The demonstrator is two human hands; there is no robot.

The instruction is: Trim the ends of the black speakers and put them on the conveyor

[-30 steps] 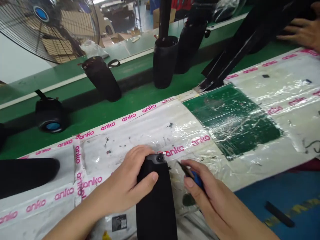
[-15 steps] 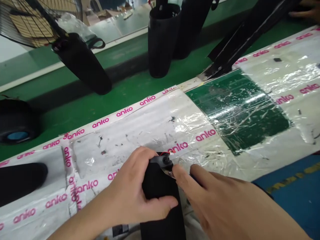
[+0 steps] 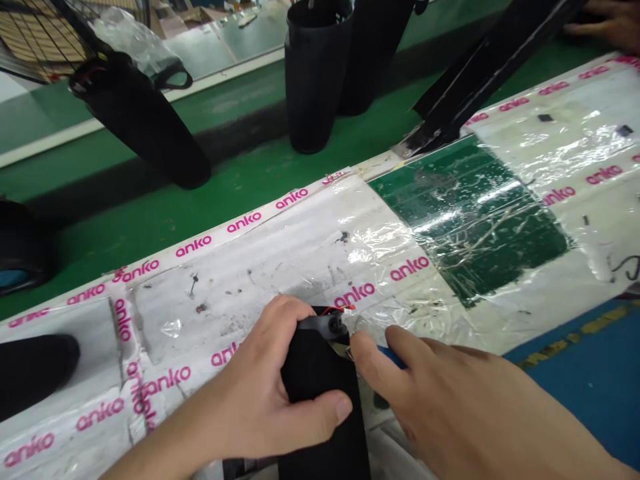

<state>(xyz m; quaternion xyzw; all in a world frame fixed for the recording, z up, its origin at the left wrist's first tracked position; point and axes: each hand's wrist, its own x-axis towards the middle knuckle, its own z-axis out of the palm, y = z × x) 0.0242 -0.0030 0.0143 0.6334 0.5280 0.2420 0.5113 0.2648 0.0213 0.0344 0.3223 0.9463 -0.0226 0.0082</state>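
Note:
My left hand [image 3: 280,393] is wrapped round a black fabric-covered tube [image 3: 320,380], thumb lying across its front. At the tube's top end sits a grey-black plastic rim with small holes [image 3: 336,325]. Thin red wires [image 3: 333,309] with a small white connector stick out there. My right hand [image 3: 440,393] grips a slim blue-handled knife [image 3: 393,356]. Its metal tip touches or lies very close to the edge where the covering meets the rim. Much of the handle is hidden by my fingers.
A white-covered bench [image 3: 270,253] with pink "anko" print lies ahead, with a green belt [image 3: 240,180] behind it. Black tubes [image 3: 317,80] stand or lean on the belt. Another black piece [image 3: 35,367] lies left. Another person's hand [image 3: 610,23] shows at top right.
The red wires show more clearly beside the rim, and more of the blue handle is visible. Both hands keep their hold. The belt items appear shifted slightly left.

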